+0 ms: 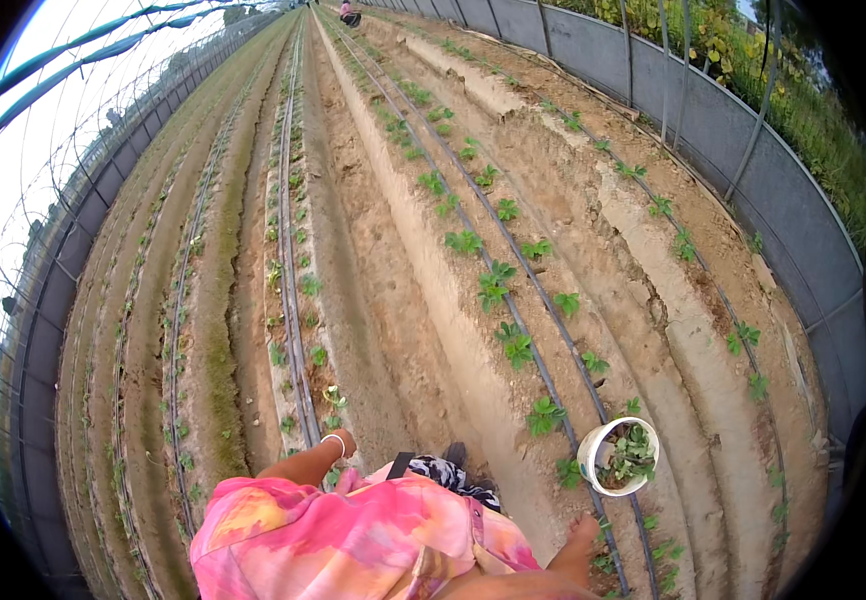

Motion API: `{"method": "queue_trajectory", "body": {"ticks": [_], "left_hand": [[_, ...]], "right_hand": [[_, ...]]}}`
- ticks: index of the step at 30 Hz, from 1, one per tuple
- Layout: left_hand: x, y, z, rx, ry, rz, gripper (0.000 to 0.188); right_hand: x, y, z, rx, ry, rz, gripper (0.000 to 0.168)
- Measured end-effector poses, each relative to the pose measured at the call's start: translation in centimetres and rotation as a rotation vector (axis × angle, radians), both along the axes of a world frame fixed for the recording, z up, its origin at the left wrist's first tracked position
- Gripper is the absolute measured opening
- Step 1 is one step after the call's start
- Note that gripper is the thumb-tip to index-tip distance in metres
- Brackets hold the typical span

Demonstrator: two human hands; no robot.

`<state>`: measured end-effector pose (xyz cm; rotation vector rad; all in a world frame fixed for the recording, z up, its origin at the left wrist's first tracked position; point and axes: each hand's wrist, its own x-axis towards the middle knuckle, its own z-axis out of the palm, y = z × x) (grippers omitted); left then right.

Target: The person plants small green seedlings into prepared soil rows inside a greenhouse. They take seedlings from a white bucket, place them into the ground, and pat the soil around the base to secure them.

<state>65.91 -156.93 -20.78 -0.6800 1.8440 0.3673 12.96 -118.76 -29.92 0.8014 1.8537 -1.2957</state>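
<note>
My left hand, with a white band at the wrist, hangs over the edge of the raised bed on the left, beside the paired drip hoses; what its fingers do is not clear. My right hand is low over the right-hand bed, near a black drip hose and small green leafy plants; its fingers are partly hidden. Just beyond it, a white plastic bucket stands tilted on the bed across the hoses, holding picked leaves and dry plant scraps.
Long soil beds with rows of young plants run away from me. I am in the sunken furrow between two beds. Grey sheet walls line both sides. Far ahead, a person crouches. Bare hoop frames curve on the left.
</note>
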Motion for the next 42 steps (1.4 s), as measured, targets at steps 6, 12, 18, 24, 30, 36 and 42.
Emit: {"method": "queue_trajectory", "body": {"ticks": [6, 12, 18, 24, 30, 36, 42], "left_hand": [[-3.4, 1.8, 4.2, -0.004, 0.031, 0.366, 0.023], [-2.1, 3.0, 3.7, 0.067, 0.084, -0.219, 0.018], [-6.2, 4.0, 4.4, -0.015, 0.247, 1.281, 0.012], [-6.9, 3.6, 2.7, 0.056, 0.323, 1.363, 0.011], [-5.4, 3.1, 0.9, 0.085, 0.335, 1.291, 0.011], [-6.2, 3.7, 0.7, 0.052, 0.288, 1.259, 0.015], [-6.6, 2.7, 1.4, 0.093, 0.288, 1.27, 0.017]], "right_hand": [[-5.6, -0.5, -0.6, -0.035, -0.154, -0.285, 0.05], [-7.2, -4.1, -3.0, -0.196, -0.133, -0.324, 0.056], [-8.6, -4.8, -3.9, -0.317, -0.116, -0.423, 0.056], [-8.9, -5.0, -5.4, -0.226, -0.141, -0.426, 0.041], [-9.1, -5.6, -8.5, -0.334, -0.213, -0.603, 0.027], [-9.7, -5.2, -8.5, -0.374, -0.156, -0.763, 0.021], [-7.1, -1.9, -2.8, -0.356, -0.064, -0.708, 0.023]]}}
